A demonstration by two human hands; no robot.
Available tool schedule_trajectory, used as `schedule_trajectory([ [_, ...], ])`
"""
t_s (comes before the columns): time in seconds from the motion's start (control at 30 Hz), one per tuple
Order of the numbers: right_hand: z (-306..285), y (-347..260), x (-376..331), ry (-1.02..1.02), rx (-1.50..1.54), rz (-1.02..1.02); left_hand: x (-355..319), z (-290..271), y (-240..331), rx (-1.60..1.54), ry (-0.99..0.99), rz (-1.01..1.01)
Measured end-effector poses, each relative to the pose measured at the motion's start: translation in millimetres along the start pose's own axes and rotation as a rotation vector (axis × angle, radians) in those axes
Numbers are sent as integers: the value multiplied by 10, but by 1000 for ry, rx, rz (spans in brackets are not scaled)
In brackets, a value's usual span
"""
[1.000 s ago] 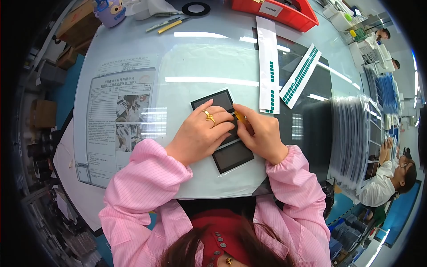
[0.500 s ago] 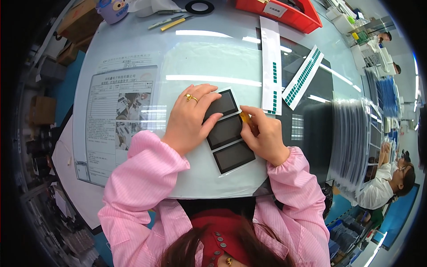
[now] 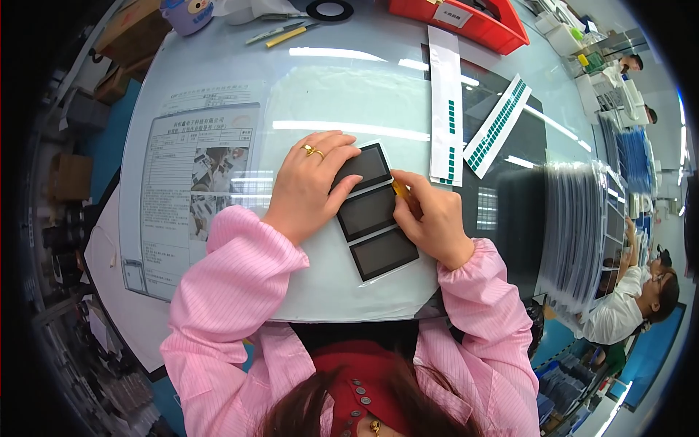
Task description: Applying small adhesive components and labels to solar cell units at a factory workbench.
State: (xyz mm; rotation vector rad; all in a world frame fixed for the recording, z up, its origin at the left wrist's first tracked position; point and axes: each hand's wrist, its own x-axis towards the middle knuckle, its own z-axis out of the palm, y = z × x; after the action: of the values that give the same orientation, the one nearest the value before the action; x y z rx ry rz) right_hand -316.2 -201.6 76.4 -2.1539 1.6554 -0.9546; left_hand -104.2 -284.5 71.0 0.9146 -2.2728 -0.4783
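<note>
Currently, three black-bordered display panels (image 3: 369, 213) are lying in a slanting row on the counter (image 3: 328, 295); the left hand (image 3: 306, 182) is resting unclenched fingers (image 3: 344, 155) on the uppermost, while the right hand (image 3: 435, 218) is pinching a yellow tool (image 3: 399, 189) beside them.

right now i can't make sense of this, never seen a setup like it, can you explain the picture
There's no robot here: these are a person's bare hands, with pink striped sleeves. A wide fisheye camera worn on the head looks down, so straight edges bend near the rim.

The left hand lies partly over the upper of three dark rectangular panels set in a slanting row. The right hand pinches a small yellow item, mostly hidden by the fingers.

Also on the table: two white strips with green rectangles, a printed sheet and a red bin.
</note>
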Motion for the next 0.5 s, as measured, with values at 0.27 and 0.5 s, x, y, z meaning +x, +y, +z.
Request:
schedule_trajectory([
  [0.27, 9, -6, 4, 19, 8, 5, 0, 10, -9, -5, -3, 3],
  [0.5, 20, -9, 5, 49, 59, 31, -2, 13, -16, -10, -6, -3],
])
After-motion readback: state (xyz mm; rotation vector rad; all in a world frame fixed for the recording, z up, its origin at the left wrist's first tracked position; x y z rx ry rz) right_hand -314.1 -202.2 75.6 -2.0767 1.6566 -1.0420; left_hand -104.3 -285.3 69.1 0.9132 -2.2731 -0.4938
